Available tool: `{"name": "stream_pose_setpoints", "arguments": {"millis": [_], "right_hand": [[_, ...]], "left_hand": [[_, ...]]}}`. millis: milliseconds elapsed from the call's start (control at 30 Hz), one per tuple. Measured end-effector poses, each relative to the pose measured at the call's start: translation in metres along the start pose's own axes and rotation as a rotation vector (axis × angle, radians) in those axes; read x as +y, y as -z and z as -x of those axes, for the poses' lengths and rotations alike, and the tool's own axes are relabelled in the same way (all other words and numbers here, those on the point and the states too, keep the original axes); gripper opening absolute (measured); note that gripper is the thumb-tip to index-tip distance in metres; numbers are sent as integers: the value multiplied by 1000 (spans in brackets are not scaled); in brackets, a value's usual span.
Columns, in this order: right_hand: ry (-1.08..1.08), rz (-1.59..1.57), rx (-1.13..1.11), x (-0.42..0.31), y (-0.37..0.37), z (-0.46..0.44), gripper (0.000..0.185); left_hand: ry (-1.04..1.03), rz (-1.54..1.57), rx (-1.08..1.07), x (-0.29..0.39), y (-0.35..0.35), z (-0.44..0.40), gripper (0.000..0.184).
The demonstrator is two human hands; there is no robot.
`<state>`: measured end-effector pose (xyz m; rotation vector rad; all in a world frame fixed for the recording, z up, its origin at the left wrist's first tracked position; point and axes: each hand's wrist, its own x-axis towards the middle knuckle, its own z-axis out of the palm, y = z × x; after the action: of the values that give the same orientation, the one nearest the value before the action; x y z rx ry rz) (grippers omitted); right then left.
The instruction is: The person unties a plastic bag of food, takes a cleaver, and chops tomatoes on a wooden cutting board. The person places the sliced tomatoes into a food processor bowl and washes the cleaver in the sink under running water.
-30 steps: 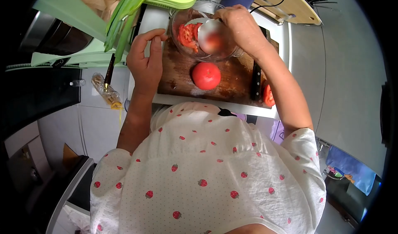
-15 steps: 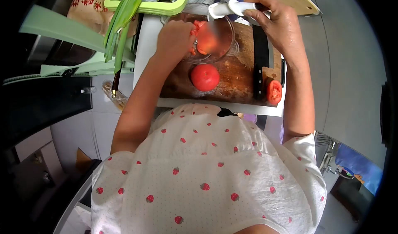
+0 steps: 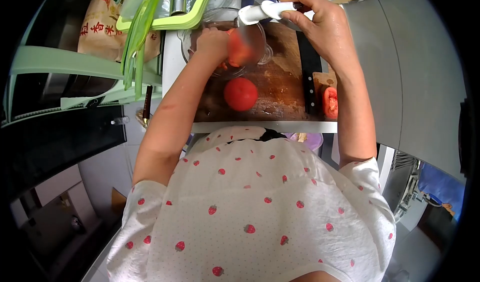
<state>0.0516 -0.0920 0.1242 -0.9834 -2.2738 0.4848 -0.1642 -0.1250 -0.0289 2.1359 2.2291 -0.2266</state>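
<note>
My right hand [image 3: 320,24] grips the white plastic stem [image 3: 267,11] of a blade piece, like one from a food chopper. It is held over a clear bowl [image 3: 268,57], and its lower blade is blurred. Inside the bowl are red tomato pieces [image 3: 241,49]. Into the bowl's left side reaches my left hand [image 3: 212,43], with fingers curled down; their tips are hidden. A whole tomato [image 3: 241,94] sits on the wooden cutting board [image 3: 280,89], just in front of the bowl. A cut tomato [image 3: 330,102] lies at the right, partly behind my right forearm.
A black-handled knife [image 3: 310,89] lies lengthwise on the board's right part. At the back left stands a light green basket [image 3: 167,22] with a foil roll, and long green leaves [image 3: 142,32] hang over it. Behind that is a rice bag [image 3: 102,29].
The view has shifted slightly, so the board and bowl appear further left. My left hand sits lower in the bowl, more away from the tomato pieces. The right hand still holds the blade piece.
</note>
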Motion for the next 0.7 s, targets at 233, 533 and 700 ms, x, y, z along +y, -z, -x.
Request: {"name": "stream_pose_setpoints", "arguments": {"millis": [233,533,700], "right_hand": [[-16,-80,2,8,-1,5,23],[-2,-79,25,6,1,11,23],[-23,-40,28,7,2,13,23]], "left_hand": [[137,321,180,-3,4,-10,33],[38,318,136,16,5,-16,20],[21,353,91,13,-2,-19,19]]}}
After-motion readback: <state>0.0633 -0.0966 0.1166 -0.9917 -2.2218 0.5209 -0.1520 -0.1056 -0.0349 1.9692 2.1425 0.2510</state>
